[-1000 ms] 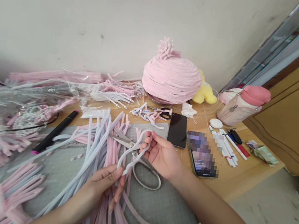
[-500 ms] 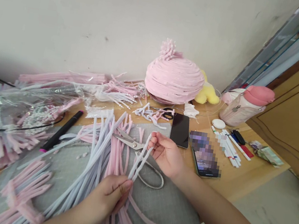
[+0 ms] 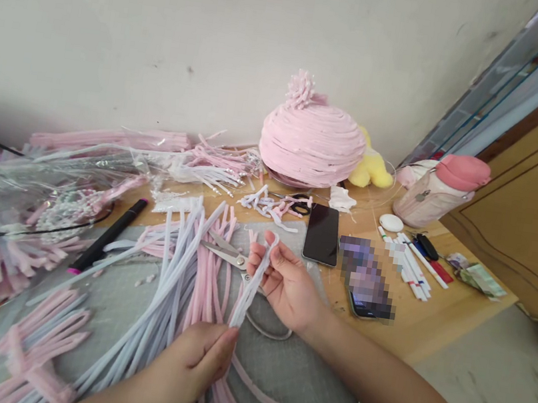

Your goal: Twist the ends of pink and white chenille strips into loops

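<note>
Two hands shared one pale fuzzy strip (image 3: 248, 297), doubled into two close strands above the grey mat (image 3: 318, 377). The left hand (image 3: 205, 357) gripped its lower end, thumb on top; the right hand (image 3: 286, 288) pinched the looped upper end between thumb and fingers. Beneath lay one pair of silver scissors (image 3: 225, 252), its two blades parted, beside pink strips (image 3: 208, 270) and pale blue strips (image 3: 161, 293) too overlapped to count. One black marker (image 3: 109, 235) lay to the left. Farther along the bench (image 3: 415, 321) were two phones (image 3: 323, 234), one pink dome (image 3: 311, 146), one yellow plush (image 3: 373, 169) and one pink-lidded bottle (image 3: 424, 194).
</note>
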{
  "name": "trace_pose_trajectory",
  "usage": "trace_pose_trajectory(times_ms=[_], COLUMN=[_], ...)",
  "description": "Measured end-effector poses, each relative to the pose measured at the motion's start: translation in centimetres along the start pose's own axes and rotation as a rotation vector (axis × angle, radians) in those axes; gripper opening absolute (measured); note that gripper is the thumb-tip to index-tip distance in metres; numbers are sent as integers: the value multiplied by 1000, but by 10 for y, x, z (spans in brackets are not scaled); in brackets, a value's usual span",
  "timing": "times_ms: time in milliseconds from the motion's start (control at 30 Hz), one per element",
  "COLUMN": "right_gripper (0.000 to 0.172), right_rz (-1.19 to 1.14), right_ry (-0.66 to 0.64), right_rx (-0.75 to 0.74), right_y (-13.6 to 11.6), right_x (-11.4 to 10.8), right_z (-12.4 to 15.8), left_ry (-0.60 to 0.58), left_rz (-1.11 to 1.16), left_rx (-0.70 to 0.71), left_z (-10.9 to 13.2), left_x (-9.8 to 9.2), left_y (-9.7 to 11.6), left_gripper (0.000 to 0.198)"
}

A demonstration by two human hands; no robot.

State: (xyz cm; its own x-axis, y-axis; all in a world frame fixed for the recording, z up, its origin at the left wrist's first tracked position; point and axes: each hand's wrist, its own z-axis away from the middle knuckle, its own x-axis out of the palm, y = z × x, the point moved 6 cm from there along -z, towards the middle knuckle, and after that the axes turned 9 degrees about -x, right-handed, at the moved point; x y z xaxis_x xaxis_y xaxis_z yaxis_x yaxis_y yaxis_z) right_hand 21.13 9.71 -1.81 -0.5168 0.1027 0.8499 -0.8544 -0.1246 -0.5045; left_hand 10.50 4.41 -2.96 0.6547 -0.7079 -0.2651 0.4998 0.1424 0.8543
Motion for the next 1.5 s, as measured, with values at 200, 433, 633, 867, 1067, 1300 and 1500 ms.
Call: trace_pose_trajectory(times_ms=[200, 433, 633, 867, 1067, 1300, 1500], right_gripper=[10, 13, 17, 18, 18, 21, 17], right_rz=[-18, 37, 233, 326, 320, 585, 460], right_ry=[102, 22, -72, -225, -170, -203, -158], right_rx=[27, 69, 20, 108, 67, -15, -75], right_y=[4, 6, 4, 18, 12, 7, 6], right_x=[-7, -6, -1, 3, -2, 1, -1], right_z=[0, -4, -2, 2, 0, -1, 0], left_ry=[11, -14, -73, -76, -136, -193, -276], left_rz=[-325, -224, 137, 970, 1035, 1035, 1100], left_rx=[81, 72, 71, -86, -116, -187, -192], left_z=[2, -2, -5, -12, -11, -10, -11], left_x=[4, 5, -6, -21, -13, -4, -3], left_y=[0, 0, 5, -4, -1, -3, -8], left_gripper=[38, 45, 35, 30, 28, 25, 37])
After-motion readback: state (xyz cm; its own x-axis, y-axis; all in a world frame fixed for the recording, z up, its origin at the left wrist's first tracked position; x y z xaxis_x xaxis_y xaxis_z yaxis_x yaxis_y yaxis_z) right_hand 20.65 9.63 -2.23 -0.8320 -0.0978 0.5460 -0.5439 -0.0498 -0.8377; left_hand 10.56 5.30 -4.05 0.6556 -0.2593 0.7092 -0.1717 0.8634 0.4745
